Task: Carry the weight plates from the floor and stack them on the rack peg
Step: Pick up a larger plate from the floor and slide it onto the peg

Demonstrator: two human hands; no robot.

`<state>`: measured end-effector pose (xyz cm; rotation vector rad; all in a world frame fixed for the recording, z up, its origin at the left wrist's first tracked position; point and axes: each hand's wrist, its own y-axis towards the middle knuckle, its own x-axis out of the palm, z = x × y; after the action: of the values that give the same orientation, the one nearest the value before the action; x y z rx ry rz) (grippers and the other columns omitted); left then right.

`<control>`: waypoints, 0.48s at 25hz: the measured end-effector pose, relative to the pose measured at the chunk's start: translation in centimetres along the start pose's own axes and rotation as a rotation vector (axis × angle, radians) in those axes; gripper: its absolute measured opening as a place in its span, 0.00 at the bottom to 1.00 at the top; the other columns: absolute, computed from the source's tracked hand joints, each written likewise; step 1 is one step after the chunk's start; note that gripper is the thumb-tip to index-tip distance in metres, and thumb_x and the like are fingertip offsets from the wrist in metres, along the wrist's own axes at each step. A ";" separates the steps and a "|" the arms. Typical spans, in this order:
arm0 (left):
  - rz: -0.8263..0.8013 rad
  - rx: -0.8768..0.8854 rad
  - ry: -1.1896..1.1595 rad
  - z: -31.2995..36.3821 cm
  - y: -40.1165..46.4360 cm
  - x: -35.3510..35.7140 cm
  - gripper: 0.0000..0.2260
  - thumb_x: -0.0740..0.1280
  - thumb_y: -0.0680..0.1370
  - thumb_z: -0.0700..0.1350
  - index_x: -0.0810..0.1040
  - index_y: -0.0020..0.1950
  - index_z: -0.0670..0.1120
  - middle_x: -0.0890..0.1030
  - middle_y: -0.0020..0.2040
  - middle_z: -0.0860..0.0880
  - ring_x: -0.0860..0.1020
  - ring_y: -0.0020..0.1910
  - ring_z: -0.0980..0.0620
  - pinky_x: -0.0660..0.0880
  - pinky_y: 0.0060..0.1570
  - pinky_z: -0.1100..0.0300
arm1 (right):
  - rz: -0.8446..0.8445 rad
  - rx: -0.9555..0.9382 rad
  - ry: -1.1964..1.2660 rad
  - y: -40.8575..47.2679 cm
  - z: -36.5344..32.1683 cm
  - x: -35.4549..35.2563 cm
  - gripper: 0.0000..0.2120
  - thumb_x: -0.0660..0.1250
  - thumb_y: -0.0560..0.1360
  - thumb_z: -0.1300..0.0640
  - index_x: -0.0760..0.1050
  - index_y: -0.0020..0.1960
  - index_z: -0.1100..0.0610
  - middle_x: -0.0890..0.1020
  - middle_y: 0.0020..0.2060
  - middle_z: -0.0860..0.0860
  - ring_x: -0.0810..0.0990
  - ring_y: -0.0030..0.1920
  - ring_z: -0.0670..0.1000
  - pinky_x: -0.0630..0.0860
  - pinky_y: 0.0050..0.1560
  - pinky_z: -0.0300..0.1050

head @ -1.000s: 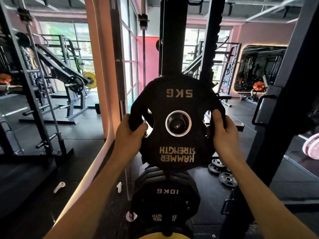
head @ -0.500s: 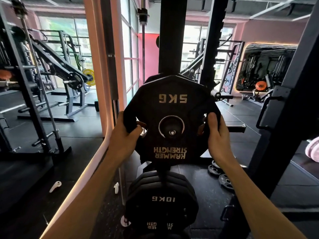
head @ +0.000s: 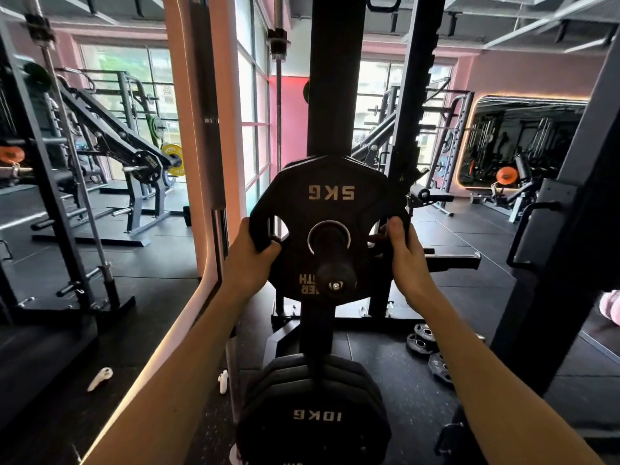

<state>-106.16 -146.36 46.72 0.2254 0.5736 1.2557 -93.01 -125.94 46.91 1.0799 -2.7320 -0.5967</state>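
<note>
- Black rubber gym floor spreads under your rack; small plates lie right.
- Your black 5 kg weight plate sits threaded on the black rack peg, which hides part of its lettering.
- Your left hand and right hand each grip a side opening.

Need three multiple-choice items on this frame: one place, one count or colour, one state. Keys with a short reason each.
1. Where is the black 5KG weight plate?
A. flat on the floor
B. on the black rack peg
C. on the barbell

2. How many hands hold it?
A. none
B. one
C. two

3. How does its lettering read?
A. upside down
B. upright
C. sideways

Keys: 1 B, the peg pokes out through its centre hole. 2 C, the left hand and the right hand grip its two side edges. 3 A, "5KG" is inverted at the top.
</note>
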 end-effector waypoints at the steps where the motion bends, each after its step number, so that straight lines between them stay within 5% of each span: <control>1: 0.006 -0.004 0.012 0.0 0.2 0.1 0.21 0.67 0.76 0.44 0.68 0.67 0.49 0.77 0.52 0.53 0.76 0.52 0.51 0.75 0.57 0.49 | 0.007 -0.006 -0.002 0.3 0.3 0.1 0.19 0.56 0.81 0.40 0.75 0.58 0.53 0.82 0.45 0.44 0.82 0.48 0.43 0.75 0.53 0.43; 5: 0.004 0.013 0.008 -0.4 0.8 0.5 0.20 0.67 0.77 0.42 0.68 0.68 0.47 0.77 0.52 0.51 0.76 0.52 0.51 0.74 0.55 0.52 | 0.012 0.000 0.005 1.1 1.1 0.2 0.18 0.56 0.80 0.38 0.75 0.57 0.49 0.83 0.48 0.47 0.82 0.52 0.48 0.77 0.57 0.48; 9: -0.014 -0.013 -0.020 -0.2 0.7 0.5 0.19 0.67 0.77 0.40 0.69 0.67 0.45 0.77 0.53 0.50 0.76 0.52 0.52 0.73 0.53 0.56 | -0.009 0.022 0.006 0.9 0.7 0.1 0.13 0.55 0.81 0.39 0.73 0.53 0.45 0.81 0.46 0.46 0.80 0.48 0.45 0.76 0.52 0.42; 12: -0.068 -0.033 -0.021 -0.5 0.5 0.2 0.17 0.66 0.78 0.43 0.71 0.66 0.45 0.79 0.55 0.48 0.78 0.54 0.49 0.76 0.56 0.53 | -0.028 0.093 -0.037 0.7 0.0 0.0 0.21 0.55 0.80 0.37 0.71 0.63 0.51 0.79 0.52 0.48 0.79 0.53 0.48 0.74 0.57 0.45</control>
<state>-106.82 -146.11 46.49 0.1896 0.5375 1.1952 -93.48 -125.49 47.20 1.1410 -2.8063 -0.5029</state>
